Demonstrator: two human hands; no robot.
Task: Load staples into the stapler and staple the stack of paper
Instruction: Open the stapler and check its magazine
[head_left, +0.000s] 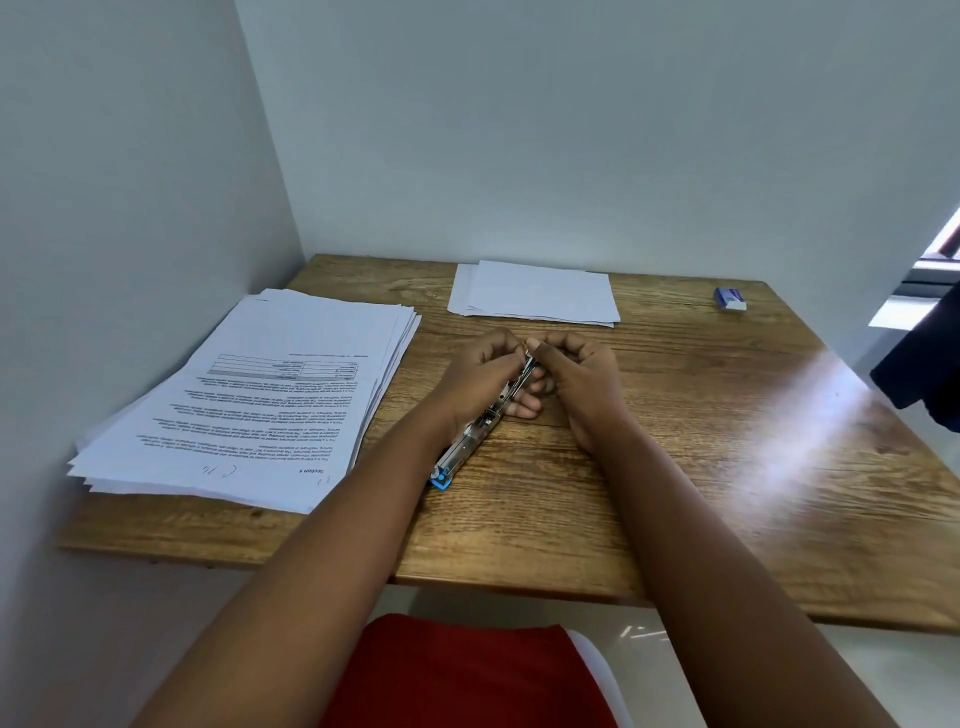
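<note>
- Stapler (480, 434) lies opened out on the wooden table (675, 467), just right of the big printed stack of paper (260, 405); blue end toward the person, metal channel running away toward the far wall.
- Left hand (480, 376) is curled over the stapler's far half, fingers closed round the metal rail, a couple of fingertips showing under it.
- Right hand (576, 374) meets the left at the stapler's far tip, thumb and forefinger pinched shut. Probably on a strip of staples, but it's too small to see, so can't tell what it holds, if anything.
- Judgement: loading step is underway, nothing stapled yet.
- Risk 1: strip goes in skewed or legs-up → jams the channel. Cause: both hands crowd the tip, blocking the view of the slot.
- Risk 2: strip snaps in the pinch, bits scatter on the table near the stapler.
- Risk 3: spring pusher slips and snaps fwd onto a fingertip, as fingers sit right at the rail.
- Risk 4: stack beside the stapler is fanned, edges uneven; w/o squaring, the staple may miss lower sheets.
- Second, smaller pile of blank sheets (535, 293) sits beyond the stapler; small blue-white box (730, 299) far right of it, maybe staples.
</note>
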